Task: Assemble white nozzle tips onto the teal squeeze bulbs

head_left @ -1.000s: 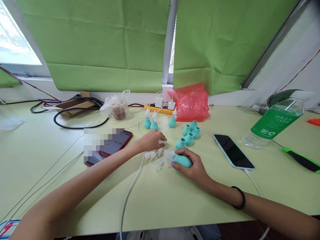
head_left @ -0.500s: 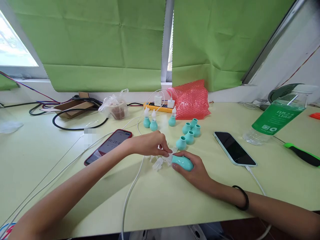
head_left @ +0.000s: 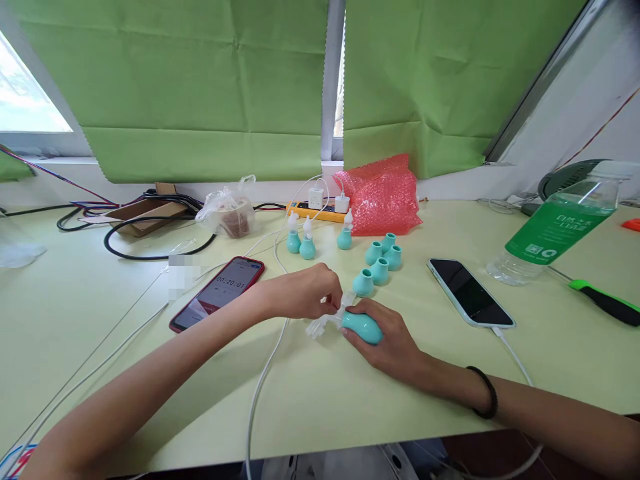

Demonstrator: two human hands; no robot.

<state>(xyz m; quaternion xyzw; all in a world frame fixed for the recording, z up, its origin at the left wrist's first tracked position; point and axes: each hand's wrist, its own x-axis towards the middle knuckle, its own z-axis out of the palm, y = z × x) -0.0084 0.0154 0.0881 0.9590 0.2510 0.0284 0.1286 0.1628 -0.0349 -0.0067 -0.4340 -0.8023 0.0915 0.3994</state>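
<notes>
My right hand [head_left: 383, 330] is wrapped round a teal squeeze bulb [head_left: 363, 327], which lies tilted with its mouth toward the left. The fingers of my left hand [head_left: 313, 293] are pinched at that mouth, on a translucent plastic nozzle [head_left: 339, 318] mostly hidden by the fingertips. Loose translucent nozzles [head_left: 317, 327] lie on the table below and beside my fingers. Just beyond, several teal bulbs without nozzles [head_left: 363, 283] stand upright in a group. Farther back stand three teal bulbs with translucent nozzles fitted [head_left: 307, 248].
A red-edged phone [head_left: 217, 293] showing a timer lies by my left forearm. Another phone [head_left: 470, 293], charging, lies right, near a tilted water bottle [head_left: 557, 227] and a screwdriver [head_left: 605, 303]. Behind are pink bubble wrap [head_left: 385, 197] and a power strip [head_left: 325, 215]. White cables [head_left: 265, 373] cross the table.
My left fingers have drawn in slightly and curled more at the bulb's mouth. The bulb in my right hand has shifted a little left. The view has moved slightly.
</notes>
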